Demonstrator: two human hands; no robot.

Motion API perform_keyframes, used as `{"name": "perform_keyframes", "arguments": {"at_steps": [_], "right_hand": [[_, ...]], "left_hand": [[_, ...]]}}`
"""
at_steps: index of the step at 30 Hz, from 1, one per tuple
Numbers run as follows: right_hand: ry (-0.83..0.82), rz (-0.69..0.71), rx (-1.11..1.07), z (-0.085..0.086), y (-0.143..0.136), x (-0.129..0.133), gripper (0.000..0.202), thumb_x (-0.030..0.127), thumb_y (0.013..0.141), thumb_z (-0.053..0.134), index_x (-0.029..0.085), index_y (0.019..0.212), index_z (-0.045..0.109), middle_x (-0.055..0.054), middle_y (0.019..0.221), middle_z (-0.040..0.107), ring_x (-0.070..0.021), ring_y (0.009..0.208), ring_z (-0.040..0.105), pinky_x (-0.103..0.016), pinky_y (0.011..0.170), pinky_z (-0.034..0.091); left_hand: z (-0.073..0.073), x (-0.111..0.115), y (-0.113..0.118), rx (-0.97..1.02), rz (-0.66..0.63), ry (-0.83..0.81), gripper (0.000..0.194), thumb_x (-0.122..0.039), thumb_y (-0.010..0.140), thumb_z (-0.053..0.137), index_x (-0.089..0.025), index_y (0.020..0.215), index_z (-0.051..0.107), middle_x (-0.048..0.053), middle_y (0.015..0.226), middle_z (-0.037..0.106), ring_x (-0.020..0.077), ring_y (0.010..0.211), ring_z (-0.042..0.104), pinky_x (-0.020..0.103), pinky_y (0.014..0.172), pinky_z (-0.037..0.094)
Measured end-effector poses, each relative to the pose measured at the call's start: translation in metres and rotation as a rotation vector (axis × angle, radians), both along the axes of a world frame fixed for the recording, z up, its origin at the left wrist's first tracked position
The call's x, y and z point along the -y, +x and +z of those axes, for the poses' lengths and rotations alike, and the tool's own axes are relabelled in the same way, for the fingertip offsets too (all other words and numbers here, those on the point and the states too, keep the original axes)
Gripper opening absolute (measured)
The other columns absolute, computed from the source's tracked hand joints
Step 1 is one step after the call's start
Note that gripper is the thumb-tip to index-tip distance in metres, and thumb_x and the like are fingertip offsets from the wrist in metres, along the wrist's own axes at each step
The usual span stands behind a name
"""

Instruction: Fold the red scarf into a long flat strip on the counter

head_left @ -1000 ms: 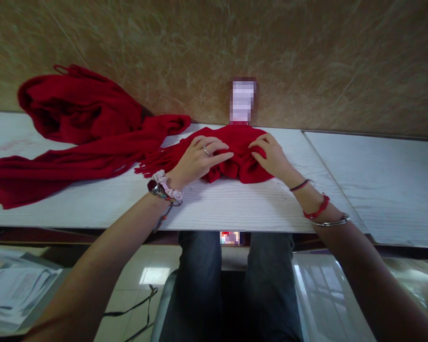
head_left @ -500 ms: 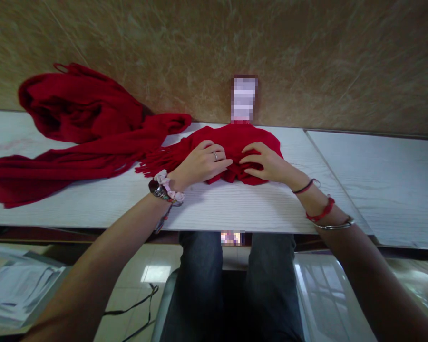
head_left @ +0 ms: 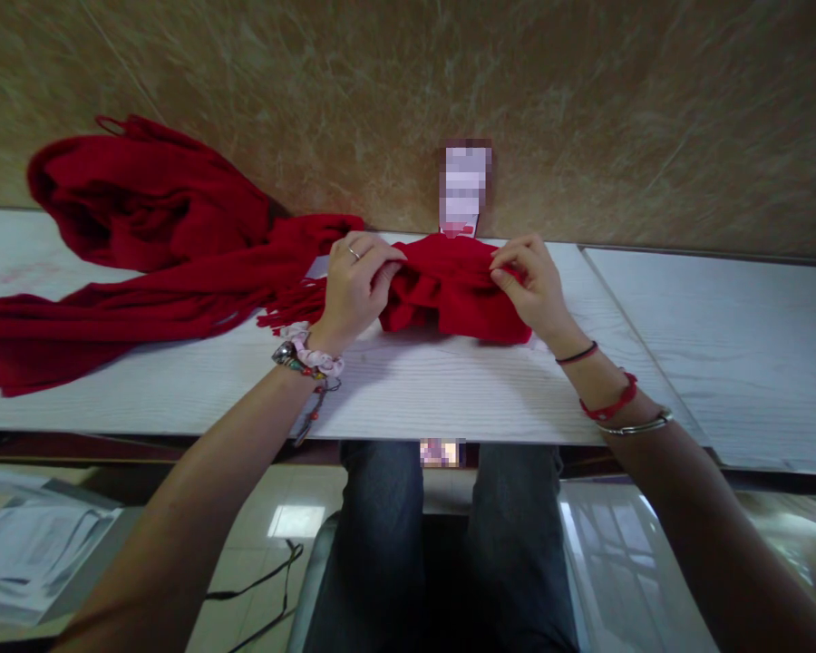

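A bunched red cloth [head_left: 459, 295] with a fringe at its left end lies on the white tabletop [head_left: 408, 390] in front of me. My left hand [head_left: 360, 286] pinches its upper left part between thumb and fingers. At its upper right, my right hand [head_left: 530, 281] pinches the edge of the same cloth. Between the hands the fabric is gathered in folds, slightly raised. More red fabric [head_left: 156, 204] is heaped to the left, with a long flat strip reaching the table's left side.
A phone-like object [head_left: 463, 186], pixelated, leans on the brown marbled wall [head_left: 585, 118] behind the cloth. Below the table at the left is a tray with papers [head_left: 34, 553]. A black strap [head_left: 282, 589] lies on the floor.
Both hands have moved up and farther apart, and their fingers have closed on the cloth. Its upper edge is now lifted and gathered between them.
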State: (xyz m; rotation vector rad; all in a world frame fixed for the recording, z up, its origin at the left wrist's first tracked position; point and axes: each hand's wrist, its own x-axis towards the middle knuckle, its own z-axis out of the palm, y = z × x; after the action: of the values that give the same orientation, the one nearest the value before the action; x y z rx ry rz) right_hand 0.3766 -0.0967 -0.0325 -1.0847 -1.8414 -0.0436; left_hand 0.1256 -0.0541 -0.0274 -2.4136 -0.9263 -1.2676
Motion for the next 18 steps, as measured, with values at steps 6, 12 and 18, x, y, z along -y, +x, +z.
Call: {"name": "perform_keyframes", "arguments": {"at_steps": [6,12,18], "right_hand": [[0.054,-0.101,-0.051,-0.007,0.006,-0.008,0.019,0.038,0.089,0.046,0.026,0.09,0.06,-0.004,0.089,0.05,-0.02,0.089,0.053,-0.04,0.084,0.047],[0.041,-0.046,0.169,-0.002,-0.007,0.007,0.015,0.028,0.086,0.05,0.022,0.092,0.063,-0.009,0.096,0.052,-0.0242,0.095,0.052,-0.045,0.086,0.045],[-0.025,0.072,0.386,0.001,-0.017,0.019,0.021,0.034,0.079,0.063,0.026,0.098,0.066,-0.008,0.118,0.053,-0.0313,0.115,0.044,-0.055,0.096,0.035]], "left_hand": [[0.005,0.0,-0.004,-0.022,0.102,-0.064,0.045,-0.037,0.1,0.021,-0.016,0.096,0.06,0.004,0.094,0.062,0.0149,0.093,0.051,0.035,0.081,0.043],[-0.011,-0.008,0.0,-0.209,-0.079,0.017,0.028,-0.023,0.094,0.037,-0.022,0.106,0.061,0.005,0.086,0.058,0.0196,0.089,0.051,0.037,0.079,0.043],[-0.011,-0.002,0.005,-0.306,-0.142,0.046,0.029,-0.013,0.087,0.043,-0.023,0.104,0.064,0.005,0.083,0.055,0.0208,0.086,0.05,0.038,0.077,0.042]]}}
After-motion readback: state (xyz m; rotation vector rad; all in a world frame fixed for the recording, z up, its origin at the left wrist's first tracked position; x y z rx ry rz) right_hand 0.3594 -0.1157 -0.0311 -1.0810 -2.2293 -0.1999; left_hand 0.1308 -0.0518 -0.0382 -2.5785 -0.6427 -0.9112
